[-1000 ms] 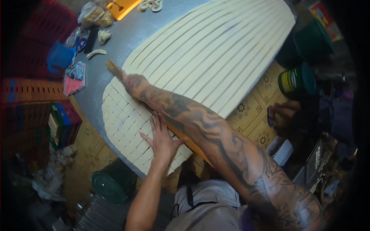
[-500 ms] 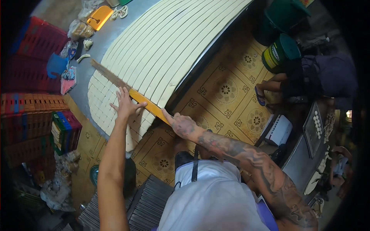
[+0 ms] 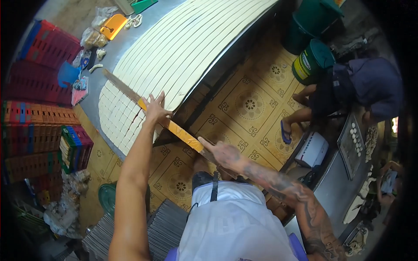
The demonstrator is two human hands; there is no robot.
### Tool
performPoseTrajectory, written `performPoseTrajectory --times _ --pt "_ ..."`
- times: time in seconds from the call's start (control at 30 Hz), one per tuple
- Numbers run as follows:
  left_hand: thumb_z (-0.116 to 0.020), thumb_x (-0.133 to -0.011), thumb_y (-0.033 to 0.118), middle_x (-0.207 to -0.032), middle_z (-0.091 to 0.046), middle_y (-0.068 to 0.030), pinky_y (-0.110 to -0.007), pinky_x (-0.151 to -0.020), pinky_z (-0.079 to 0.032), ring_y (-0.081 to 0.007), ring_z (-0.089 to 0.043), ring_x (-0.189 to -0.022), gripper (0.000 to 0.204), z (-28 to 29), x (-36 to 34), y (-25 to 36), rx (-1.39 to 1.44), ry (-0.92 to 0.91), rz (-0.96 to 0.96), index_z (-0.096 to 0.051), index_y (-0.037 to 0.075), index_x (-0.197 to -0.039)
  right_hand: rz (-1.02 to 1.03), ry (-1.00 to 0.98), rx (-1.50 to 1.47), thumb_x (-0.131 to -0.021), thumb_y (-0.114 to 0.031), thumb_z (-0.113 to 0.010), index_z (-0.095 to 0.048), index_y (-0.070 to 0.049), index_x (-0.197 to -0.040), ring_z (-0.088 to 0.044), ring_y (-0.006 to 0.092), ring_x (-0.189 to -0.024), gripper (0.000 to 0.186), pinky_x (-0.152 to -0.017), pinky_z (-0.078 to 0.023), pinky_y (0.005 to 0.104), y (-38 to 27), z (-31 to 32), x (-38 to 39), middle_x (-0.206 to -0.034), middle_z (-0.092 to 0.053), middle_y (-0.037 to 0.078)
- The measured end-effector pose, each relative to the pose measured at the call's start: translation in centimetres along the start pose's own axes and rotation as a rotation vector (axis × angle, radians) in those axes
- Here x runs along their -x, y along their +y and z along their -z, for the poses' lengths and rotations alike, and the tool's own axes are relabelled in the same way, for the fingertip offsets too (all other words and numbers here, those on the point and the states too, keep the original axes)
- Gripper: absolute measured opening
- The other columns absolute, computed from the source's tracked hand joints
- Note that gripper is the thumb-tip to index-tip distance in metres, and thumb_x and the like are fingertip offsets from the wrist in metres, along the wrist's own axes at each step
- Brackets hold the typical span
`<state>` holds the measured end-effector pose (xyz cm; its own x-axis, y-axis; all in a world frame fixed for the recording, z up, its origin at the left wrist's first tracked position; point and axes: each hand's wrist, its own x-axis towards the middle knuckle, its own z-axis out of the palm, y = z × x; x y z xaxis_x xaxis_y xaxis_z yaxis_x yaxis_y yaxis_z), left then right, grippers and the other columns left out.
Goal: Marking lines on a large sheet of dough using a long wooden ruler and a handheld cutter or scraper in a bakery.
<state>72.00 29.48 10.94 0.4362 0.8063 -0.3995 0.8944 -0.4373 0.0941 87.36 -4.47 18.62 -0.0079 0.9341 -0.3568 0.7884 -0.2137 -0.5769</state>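
Observation:
A large sheet of pale dough [image 3: 183,56], scored into long strips, covers the metal table. Across its near part lies a long straightedge [image 3: 185,135], wooden with orange-yellow wrapping, its near end jutting past the table edge. My left hand [image 3: 156,109] rests on the straightedge with its fingers spread. Left of it, the dough is cut into small pieces [image 3: 117,117]. My right hand [image 3: 224,155] is closed, beyond the table edge by the straightedge's near end, index finger pointing along it. What its fingers grip is hidden.
An orange scraper [image 3: 114,26] and bags lie at the table's far left. Stacked crates [image 3: 41,115] stand left. Dark trays [image 3: 167,226] are near my legs. Green buckets [image 3: 311,61] and a co-worker [image 3: 370,85] are right, beside a table holding a tray of dough balls [image 3: 353,139].
My right hand has moved nearer and to the right, away from the dough. My left hand has shifted right along the straightedge. The co-worker's foot has moved.

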Motion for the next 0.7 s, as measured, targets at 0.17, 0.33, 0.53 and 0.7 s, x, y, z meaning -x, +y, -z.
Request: performPoseTrajectory --times 0.17,0.33,0.53,0.7 --pt "-0.088 -0.067 0.033 -0.165 -0.034 -0.0291 -0.06 -0.126 -0.026 -0.0514 -0.022 -0.156 0.101 -5.1 -1.4 -3.1 0.535 0.427 -0.022 -0.047 0.024 -0.158 -0.041 0.232 0.047 -0.096 -0.041 -0.07 -0.049 -0.023 -0.158 -0.071 0.0414 -0.091 0.068 -0.077 -0.06 0.0523 3.9 -6.9 4.4 -0.104 -0.064 0.022" --pt "-0.082 -0.072 0.021 -0.15 -0.05 -0.0224 -0.054 -0.126 -0.027 -0.043 -0.04 -0.146 0.074 -1.4 1.2 0.2 0.855 0.571 0.048 -0.057 0.015 -0.142 -0.081 0.268 -0.119 -0.09 -0.042 -0.077 -0.054 -0.019 -0.153 -0.07 0.0421 -0.095 0.072 -0.079 -0.059 0.0524 4.7 -8.6 3.7 -0.11 -0.064 0.019" --pt "-0.08 -0.074 0.018 -0.142 -0.057 -0.021 -0.054 -0.127 -0.027 -0.0425 -0.045 -0.142 0.068 1.1 -2.0 -0.5 0.77 0.628 0.095 -0.058 0.012 -0.138 -0.064 0.214 -0.148 -0.09 -0.038 -0.079 -0.055 -0.015 -0.152 -0.069 0.0432 -0.093 0.07 -0.078 -0.058 0.0513 3.7 -4.3 0.1 -0.11 -0.063 0.019" --pt "-0.08 -0.074 0.019 -0.143 -0.058 -0.0238 -0.055 -0.129 -0.022 -0.0437 -0.042 -0.145 0.071 0.9 -2.5 -0.6 0.798 0.574 0.083 -0.057 0.012 -0.141 -0.042 0.222 -0.153 -0.09 -0.035 -0.081 -0.055 -0.014 -0.152 -0.069 0.0433 -0.092 0.071 -0.079 -0.058 0.0508 4.0 -3.5 -0.4 -0.108 -0.064 0.02"
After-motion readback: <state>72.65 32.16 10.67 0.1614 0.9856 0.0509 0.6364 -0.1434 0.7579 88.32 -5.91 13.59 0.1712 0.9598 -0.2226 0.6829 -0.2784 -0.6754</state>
